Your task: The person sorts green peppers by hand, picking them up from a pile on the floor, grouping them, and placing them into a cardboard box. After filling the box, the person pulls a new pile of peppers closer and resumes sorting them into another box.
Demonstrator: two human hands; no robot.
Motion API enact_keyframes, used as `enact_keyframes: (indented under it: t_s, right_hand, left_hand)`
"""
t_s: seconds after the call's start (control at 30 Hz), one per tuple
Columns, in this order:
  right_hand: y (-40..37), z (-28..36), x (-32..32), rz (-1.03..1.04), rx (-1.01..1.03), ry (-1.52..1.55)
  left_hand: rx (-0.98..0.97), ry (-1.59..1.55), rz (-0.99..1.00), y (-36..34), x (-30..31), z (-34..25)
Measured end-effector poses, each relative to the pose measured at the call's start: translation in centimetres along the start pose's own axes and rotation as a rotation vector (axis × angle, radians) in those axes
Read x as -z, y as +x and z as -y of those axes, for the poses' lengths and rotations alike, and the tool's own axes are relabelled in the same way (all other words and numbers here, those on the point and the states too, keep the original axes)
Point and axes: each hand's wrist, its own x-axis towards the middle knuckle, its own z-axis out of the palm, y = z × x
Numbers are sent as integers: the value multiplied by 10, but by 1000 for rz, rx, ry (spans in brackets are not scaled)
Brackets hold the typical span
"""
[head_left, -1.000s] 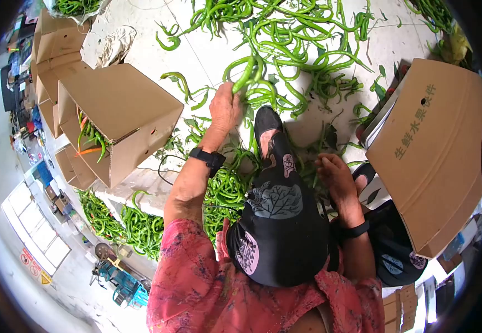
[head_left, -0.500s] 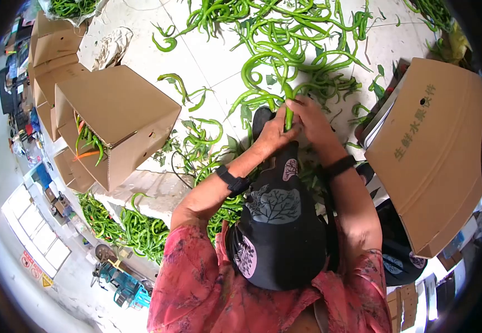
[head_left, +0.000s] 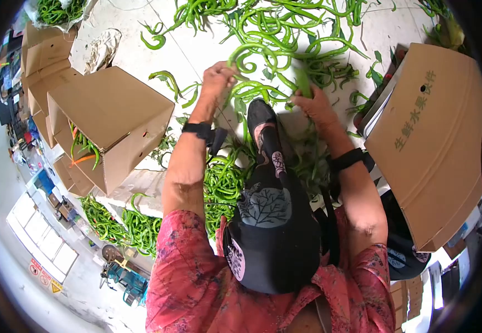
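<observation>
My left hand (head_left: 219,79) is stretched forward, its fingers pinched at the near end of a long curled green chili pepper (head_left: 233,54) in the pile on the floor. To the right, my right hand (head_left: 314,103) grips green chili peppers (head_left: 302,82) that point away from me and are blurred by motion. Beneath and beyond both hands, more long green chili peppers (head_left: 285,41) lie tangled with a few leaves. My black shoe (head_left: 261,112) rests on the floor between the hands.
An open cardboard box (head_left: 110,105) with green and red peppers inside stands at left. A large cardboard box (head_left: 427,144) stands at right. More peppers (head_left: 221,180) lie heaped beside my leg. A bag of peppers (head_left: 58,11) sits at far left.
My hands, together on a pepper before, have parted. The left has reached forward and left to the curled pepper; the right has moved slightly right, keeping its peppers. The view has shifted slightly.
</observation>
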Motion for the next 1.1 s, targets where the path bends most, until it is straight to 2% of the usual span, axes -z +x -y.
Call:
enact_keyframes:
  t_s: [0.03, 0.07, 0.1, 0.13, 0.17, 0.2, 0.23, 0.3, 0.37, 0.4, 0.43, 0.5, 0.53, 0.57, 0.6, 0.63, 0.7, 0.77, 0.83, 0.87, 0.93, 1.0, 1.03, 1.1]
  right_hand:
    - [-4, 0, 4, 0, -7, 5]
    - [-8, -1, 8, -111, 19, 52]
    - [-9, -2, 14, -223, 48, 96]
    - [-11, -8, 23, -224, 45, 96]
    - [-15, -17, 34, -254, 9, 146]
    - [-17, -26, 43, -284, -25, 198]
    - [-17, -37, 50, -290, -26, 203]
    - [-17, -59, 59, -337, -63, 231]
    - [-22, -59, 50, -345, -77, 206]
    - [-23, -56, 45, -346, -83, 172]
    - [-23, -54, 41, -358, -80, 170]
    - [-21, -51, 31, -342, -13, 152]
    - [-17, -51, 25, -355, -8, 157]
    - [-9, -52, 16, -425, 142, -27]
    - [-1, -52, 7, -492, 290, -212]
    - [7, -50, -1, -504, 293, -203]
    - [16, -52, -15, -460, 428, -573]
    - [25, -69, -25, -502, 388, -624]
    - [28, -72, -26, -541, 353, -669]
    - [26, -70, -24, -475, 316, -562]
    - [16, -59, -15, -410, 280, -453]
    - [1, -43, 5, 6, 65, 369]
    - [-9, -31, 12, 0, 64, 375]
    - [-28, -10, 28, 122, -2, 643]
  left_hand:
    - [-5, -168, -36, -13, 10, -5]
    - [46, -299, -44, -26, 21, -9]
    - [35, -210, 58, -40, 40, -5]
    - [97, -43, 62, -52, 58, 9]
    - [131, 237, 214, -68, 86, 15]
    - [196, 215, 287, -88, 97, 17]
    - [270, 406, 405, -96, 115, 27]
    - [35, 530, 268, -111, 113, 41]
    - [-255, 866, -106, -87, 99, 64]
    - [-253, 698, -182, -81, 69, 53]
    - [-283, 690, -171, -68, 44, 54]
    - [-338, 910, -154, -50, 12, 62]
    - [-351, 913, -145, -49, 1, 63]
    - [-361, 945, -193, -49, -6, 63]
    - [-370, 978, -243, -50, -8, 62]
    - [-309, 959, -179, -53, -7, 58]
    - [-269, 672, -73, -72, 2, 53]
    - [-242, 656, -208, -89, 17, 51]
    - [-135, 488, -229, -112, 29, 36]
    - [-128, 330, -236, -128, 25, 22]
    - [-33, 254, -156, -146, 40, 24]
    - [-21, 246, -122, -158, 56, 38]
    - [42, 187, -144, -165, 60, 40]
    - [239, 153, -119, -184, 93, 57]
